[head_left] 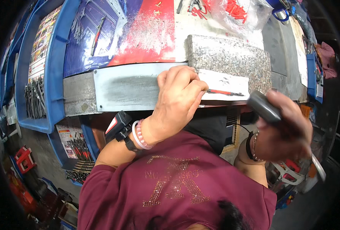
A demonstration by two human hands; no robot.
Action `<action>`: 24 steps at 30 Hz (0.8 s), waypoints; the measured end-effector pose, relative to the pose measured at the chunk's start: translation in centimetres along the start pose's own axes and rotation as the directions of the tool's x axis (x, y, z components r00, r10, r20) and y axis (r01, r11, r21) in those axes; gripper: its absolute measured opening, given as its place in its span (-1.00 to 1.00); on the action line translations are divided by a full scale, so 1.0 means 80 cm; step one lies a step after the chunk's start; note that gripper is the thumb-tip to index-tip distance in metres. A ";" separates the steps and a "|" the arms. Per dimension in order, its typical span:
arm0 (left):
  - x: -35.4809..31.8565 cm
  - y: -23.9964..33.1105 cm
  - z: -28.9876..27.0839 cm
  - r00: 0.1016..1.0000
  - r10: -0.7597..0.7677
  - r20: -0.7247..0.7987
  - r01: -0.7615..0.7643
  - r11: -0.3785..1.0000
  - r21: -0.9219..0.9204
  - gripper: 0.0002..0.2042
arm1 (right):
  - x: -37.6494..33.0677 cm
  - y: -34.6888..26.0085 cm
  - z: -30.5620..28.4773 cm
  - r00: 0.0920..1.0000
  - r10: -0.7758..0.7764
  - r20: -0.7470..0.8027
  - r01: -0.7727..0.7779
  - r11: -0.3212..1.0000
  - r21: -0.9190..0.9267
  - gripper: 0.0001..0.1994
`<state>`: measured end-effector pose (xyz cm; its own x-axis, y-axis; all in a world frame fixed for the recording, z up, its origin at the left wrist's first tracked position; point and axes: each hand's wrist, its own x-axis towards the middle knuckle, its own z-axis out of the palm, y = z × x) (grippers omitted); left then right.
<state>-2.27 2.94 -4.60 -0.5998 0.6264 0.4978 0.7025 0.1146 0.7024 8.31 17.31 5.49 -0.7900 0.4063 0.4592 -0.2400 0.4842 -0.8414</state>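
My left hand (179, 96) is closed, fingers pinched on the near end of a slim red-and-black piece (227, 92), whose kind I cannot make out. The piece lies along a white sheet (216, 78) with dark marks, in front of a speckled stone block (227, 57). Beneath the same hand is a pale, grey-smeared plate (127, 90) along the bench's front edge. To the right, my right hand (286, 132) is blurred by motion, wrapped round a tool with a dark blocky end (265, 108) and a shiny metal end (318, 168).
Blue bins (57, 73) with slim dark pieces (34, 99) stand at the left. Another red-and-black piece (98, 36) lies on the blue-and-red bench covering. A clear plastic bag (240, 13) with red parts sits at the back. A blue bin (313, 76) is at far right.
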 end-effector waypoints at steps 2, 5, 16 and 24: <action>0.003 0.000 0.000 1.000 0.020 -0.004 -0.020 1.000 -0.020 -0.81 | 0.002 0.005 0.006 0.960 0.086 0.266 0.007 0.943 -0.332 -0.84; 0.007 -0.002 -0.001 1.000 0.028 -0.001 -0.028 1.000 -0.010 -0.83 | 0.003 0.022 0.014 0.903 0.213 0.373 -0.090 0.944 -0.319 -0.80; 0.005 -0.002 0.000 0.998 0.054 0.008 -0.054 0.998 0.011 -0.82 | -0.004 0.028 -0.009 0.972 0.103 0.212 -0.027 0.942 -0.334 -0.61; 0.002 0.001 -0.003 0.999 0.018 0.039 -0.019 1.000 0.025 -0.83 | -0.043 0.048 -0.037 0.956 0.251 -0.154 -0.269 0.957 -0.107 -0.46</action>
<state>-2.45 2.86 -4.34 -0.5720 0.6577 0.4901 0.7230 0.1221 0.6799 11.75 20.04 1.51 -0.7285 0.6291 0.2710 0.0433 0.4372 -0.8983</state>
